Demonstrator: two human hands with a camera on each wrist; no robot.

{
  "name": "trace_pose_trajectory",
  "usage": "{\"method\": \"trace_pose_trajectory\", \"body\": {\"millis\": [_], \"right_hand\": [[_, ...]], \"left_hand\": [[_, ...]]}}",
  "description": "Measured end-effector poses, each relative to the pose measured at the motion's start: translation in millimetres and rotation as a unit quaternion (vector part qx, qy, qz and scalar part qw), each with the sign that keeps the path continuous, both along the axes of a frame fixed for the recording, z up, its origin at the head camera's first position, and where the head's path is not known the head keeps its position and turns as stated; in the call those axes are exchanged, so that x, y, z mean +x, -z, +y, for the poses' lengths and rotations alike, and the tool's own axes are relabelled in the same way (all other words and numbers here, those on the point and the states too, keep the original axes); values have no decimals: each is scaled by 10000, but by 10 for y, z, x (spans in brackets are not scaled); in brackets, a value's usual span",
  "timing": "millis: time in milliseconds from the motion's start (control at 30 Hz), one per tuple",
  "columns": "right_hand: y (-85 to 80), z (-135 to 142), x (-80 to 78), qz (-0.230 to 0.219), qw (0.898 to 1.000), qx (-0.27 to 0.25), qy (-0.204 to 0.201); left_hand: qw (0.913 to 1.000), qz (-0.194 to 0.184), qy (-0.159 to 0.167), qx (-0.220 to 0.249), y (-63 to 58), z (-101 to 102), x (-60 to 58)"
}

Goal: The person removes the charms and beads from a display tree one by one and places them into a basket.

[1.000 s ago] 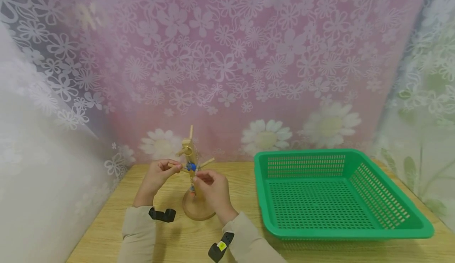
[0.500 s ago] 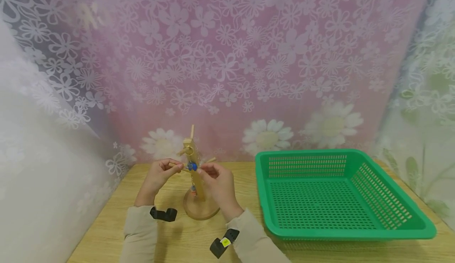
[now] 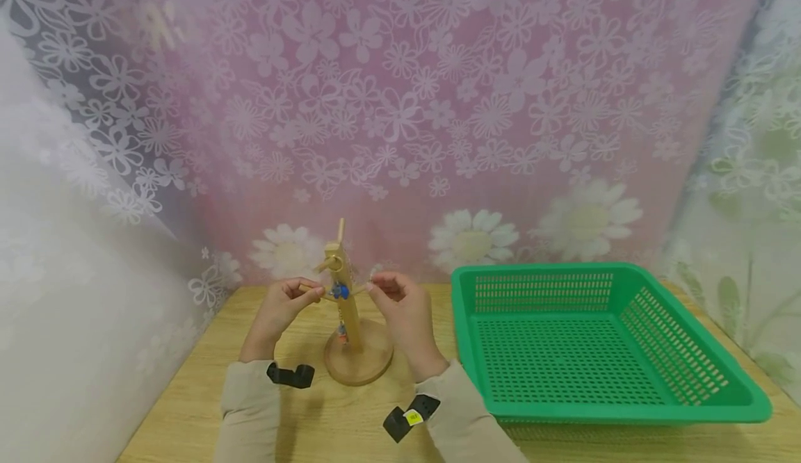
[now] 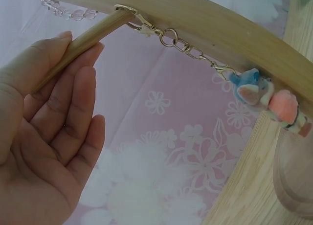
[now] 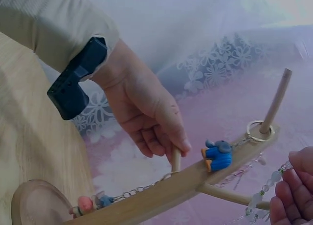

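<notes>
A wooden peg stand has an upright post (image 3: 352, 325) on a round base (image 3: 372, 367). My left hand (image 3: 275, 313) pinches a wooden peg (image 4: 90, 39) on the post's left side, thumb on one face and fingers on the other. From that peg hangs a keychain with a small blue-and-pink figure (image 4: 283, 105). A ring on an upper peg (image 5: 279, 98) carries a blue elephant-like keychain figure (image 5: 218, 159). On the right side, my right hand (image 3: 403, 310) pinches a bracelet (image 5: 257, 199) of pale and green beads, which lies at the outer part of another peg (image 5: 222, 193).
A green perforated basket (image 3: 463, 352) stands on the wooden table (image 3: 188, 372) to the right. Behind the post, more pinkish clear beads (image 4: 71, 12) show near it. A flowered curtain (image 3: 400, 136) closes off the back.
My right hand has moved right, away from the post and out along the right peg with the beads in its fingers. The left hand keeps its grip on the left peg.
</notes>
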State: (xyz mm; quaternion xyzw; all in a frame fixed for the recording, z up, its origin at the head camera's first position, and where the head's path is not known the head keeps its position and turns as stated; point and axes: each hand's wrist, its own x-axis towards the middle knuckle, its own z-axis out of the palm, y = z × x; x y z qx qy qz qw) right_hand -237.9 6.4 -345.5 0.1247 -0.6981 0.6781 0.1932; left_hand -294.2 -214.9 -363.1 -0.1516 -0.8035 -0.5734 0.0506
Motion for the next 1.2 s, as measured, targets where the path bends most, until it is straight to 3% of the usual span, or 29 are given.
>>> {"method": "trace_pose_trajectory", "body": {"millis": [133,467,733,1200], "right_hand": [[113,88,-99,61,9998,-106,128],[31,356,-18,354,9990,-39,283],[-77,629,113,342,9992,130,157],[-96,1276,191,-186,9956,901,147]], "left_hand": [[10000,-47,-43,1,10,8,-3],[9999,-98,-81,-13,8,11,3],[9999,-138,-35,32,18,9,14],[9999,-40,-121,6,19,19,16]]}}
